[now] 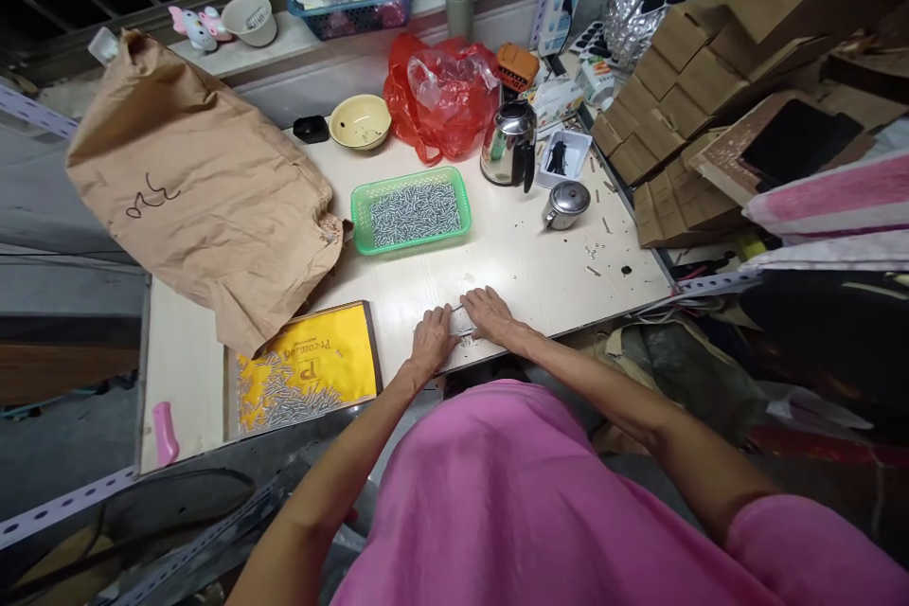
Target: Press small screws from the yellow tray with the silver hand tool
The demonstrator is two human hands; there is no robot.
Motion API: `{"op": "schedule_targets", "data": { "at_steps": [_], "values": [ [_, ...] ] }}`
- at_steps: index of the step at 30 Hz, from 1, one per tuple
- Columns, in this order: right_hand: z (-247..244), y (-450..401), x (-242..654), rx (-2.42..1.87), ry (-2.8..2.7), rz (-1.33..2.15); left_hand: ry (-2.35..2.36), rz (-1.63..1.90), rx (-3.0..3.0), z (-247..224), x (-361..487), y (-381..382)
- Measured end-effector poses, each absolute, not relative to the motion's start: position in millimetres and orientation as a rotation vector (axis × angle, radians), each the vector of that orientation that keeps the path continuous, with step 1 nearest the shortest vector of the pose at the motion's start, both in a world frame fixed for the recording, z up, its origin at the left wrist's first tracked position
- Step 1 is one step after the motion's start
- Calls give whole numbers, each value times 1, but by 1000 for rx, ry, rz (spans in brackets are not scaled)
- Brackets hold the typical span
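Observation:
Near the table's front edge, my left hand (pixel 433 339) and my right hand (pixel 489 313) rest close together with fingers curled. Between them lies a small pale, flat piece (pixel 462 320), its ends under my fingertips; its exact form is too small to tell. Beyond the hands a green basket (pixel 361 229) holds many small metal pins (pixel 416 213). To the left of my left hand, a tray with a yellow lining (pixel 347 341) carries more metal pins (pixel 291 398), heaped toward its front and left.
A large brown paper sack (pixel 205 180) leans over the table's left side. Behind stand a yellow bowl (pixel 360 122), a red plastic bag (pixel 444 104), a steel kettle (pixel 508 147) and a lidded metal cup (pixel 566 205). Cardboard boxes (pixel 682 76) are stacked at right.

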State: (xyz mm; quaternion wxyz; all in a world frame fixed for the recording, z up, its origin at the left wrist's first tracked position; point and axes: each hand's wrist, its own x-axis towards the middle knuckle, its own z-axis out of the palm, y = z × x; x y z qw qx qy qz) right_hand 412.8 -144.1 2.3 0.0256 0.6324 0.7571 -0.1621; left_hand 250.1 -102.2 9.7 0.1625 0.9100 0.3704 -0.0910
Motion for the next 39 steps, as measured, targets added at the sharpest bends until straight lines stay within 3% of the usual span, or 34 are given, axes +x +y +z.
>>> {"op": "schedule_targets", "data": {
  "at_steps": [16, 26, 34, 39],
  "values": [
    [-8, -153, 417, 1865, 2408, -596, 1000, -365, 2555, 1, 267, -106],
    [14, -147, 427, 1981, 2286, -594, 985, 12, 2532, -6, 249, -137],
    [-7, -107, 431, 1781, 2445, -425, 795, -65, 2495, -14, 232, -168],
    [3, -92, 423, 1833, 2414, -350, 799, -3, 2462, -11, 229, -170]
  ]
}}
